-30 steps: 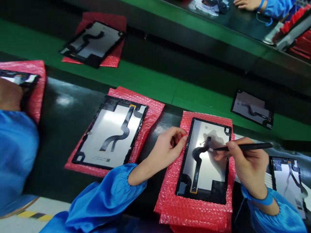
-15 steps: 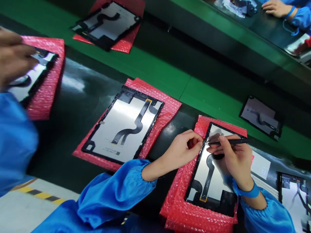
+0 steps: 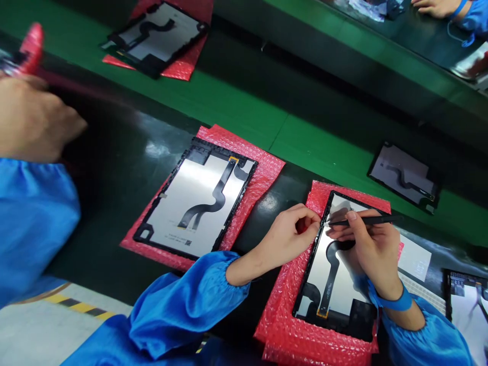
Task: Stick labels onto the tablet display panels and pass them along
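Observation:
A tablet screen panel [image 3: 345,274] lies back side up on red bubble wrap [image 3: 278,325], a dark flex cable running along its silver back. My right hand [image 3: 377,249] grips black tweezers [image 3: 375,220] like a pen, their tip at the panel's left edge. At that same edge, my left hand [image 3: 292,236] has thumb and index finger pinched together; what sits between them is too small to make out. The two hands' fingertips are close together but apart.
Left of my hands, a second panel [image 3: 206,198] rests on red bubble wrap. Others lie at the back left [image 3: 160,35], back right [image 3: 404,173] and far right [image 3: 470,310]. A co-worker's blurred hand [image 3: 34,117] holds something red; another person's hand [image 3: 438,7] is across the bench.
The co-worker at left has lifted the hand, and the panel and red wrap there are gone from that spot. My hands stay at the panel's edge; the view has shifted slightly.

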`<state>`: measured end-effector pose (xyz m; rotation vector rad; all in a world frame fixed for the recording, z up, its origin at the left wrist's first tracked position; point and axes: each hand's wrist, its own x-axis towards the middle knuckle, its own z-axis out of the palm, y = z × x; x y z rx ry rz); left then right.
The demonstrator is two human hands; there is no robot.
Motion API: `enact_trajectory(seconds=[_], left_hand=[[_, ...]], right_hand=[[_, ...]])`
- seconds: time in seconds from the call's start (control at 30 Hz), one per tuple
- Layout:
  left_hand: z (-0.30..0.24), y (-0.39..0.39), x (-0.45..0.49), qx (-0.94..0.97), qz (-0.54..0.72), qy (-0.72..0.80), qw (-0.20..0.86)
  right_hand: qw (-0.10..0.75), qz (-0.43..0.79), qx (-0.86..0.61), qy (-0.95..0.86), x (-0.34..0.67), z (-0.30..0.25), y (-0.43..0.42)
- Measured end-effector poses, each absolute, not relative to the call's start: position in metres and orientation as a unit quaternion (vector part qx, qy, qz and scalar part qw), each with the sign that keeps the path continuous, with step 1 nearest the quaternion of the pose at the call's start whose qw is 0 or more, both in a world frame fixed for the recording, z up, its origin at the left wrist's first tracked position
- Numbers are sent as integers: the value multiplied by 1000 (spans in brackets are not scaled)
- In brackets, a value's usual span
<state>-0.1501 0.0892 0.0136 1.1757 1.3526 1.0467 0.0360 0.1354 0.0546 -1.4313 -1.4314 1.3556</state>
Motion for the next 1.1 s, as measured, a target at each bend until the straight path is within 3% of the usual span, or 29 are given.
enact_trajectory(seconds=[0.5,0.7,0.83,1.03,1.1], left_hand=[[14,91,-149,488,424,569,509],[12,93,-155,475,369,638,480],[13,94,-162,502,310,651,479],[38,96,-160,586,333,611,415],[44,96,-151,581,358,585,438]], right_hand=[[337,521,-550,-558,35,51,134],[342,531,-555,-542,35,48,134],[358,546,-541,-530,36,46,135],[409,572,-502,-503,41,40,134],[440,580,-479,-490,43,37,133]])
